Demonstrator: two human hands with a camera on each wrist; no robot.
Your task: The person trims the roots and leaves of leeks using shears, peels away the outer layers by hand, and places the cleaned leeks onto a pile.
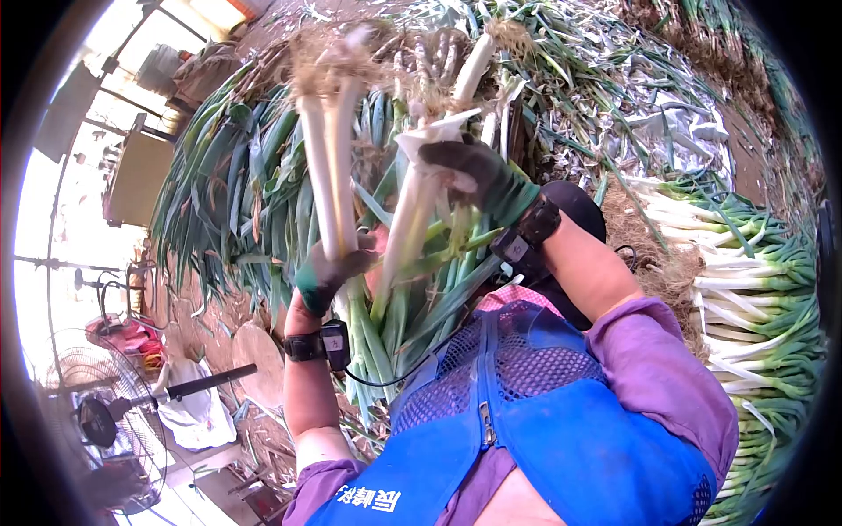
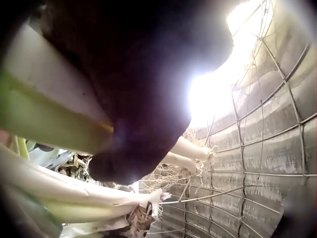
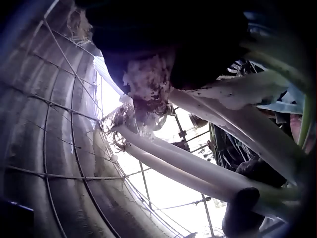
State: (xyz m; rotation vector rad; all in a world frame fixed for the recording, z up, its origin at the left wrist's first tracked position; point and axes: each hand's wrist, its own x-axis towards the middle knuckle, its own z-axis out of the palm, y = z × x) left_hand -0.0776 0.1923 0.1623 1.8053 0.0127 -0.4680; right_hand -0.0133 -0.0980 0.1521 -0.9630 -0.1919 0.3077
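Observation:
In the head view my gloved left hand (image 1: pixel 338 267) grips a few leeks (image 1: pixel 326 167) low on their white stalks, roots up and green leaves hanging. My gloved right hand (image 1: pixel 481 175) is at the upper end of a neighbouring leek (image 1: pixel 408 215), pinching its loose outer skin (image 1: pixel 438 131). The right wrist view shows ragged, brownish skin (image 3: pixel 148 82) between the dark fingers, and left-hand fingertips (image 3: pixel 242 208) around the stalks below. In the left wrist view the dark glove (image 2: pixel 143 99) hides much of the stalks; rooted white ends (image 2: pixel 190 151) stick out past it.
A heap of leeks (image 1: pixel 241 184) lies in front, with peeled scraps (image 1: pixel 605 96) beyond it. White-stalked leeks (image 1: pixel 737 289) lie in a row on the right. At the left stand a fan (image 1: pixel 101 421) and a white bag (image 1: pixel 200 421). A wire grid (image 2: pixel 240 144) shows in the wrist views.

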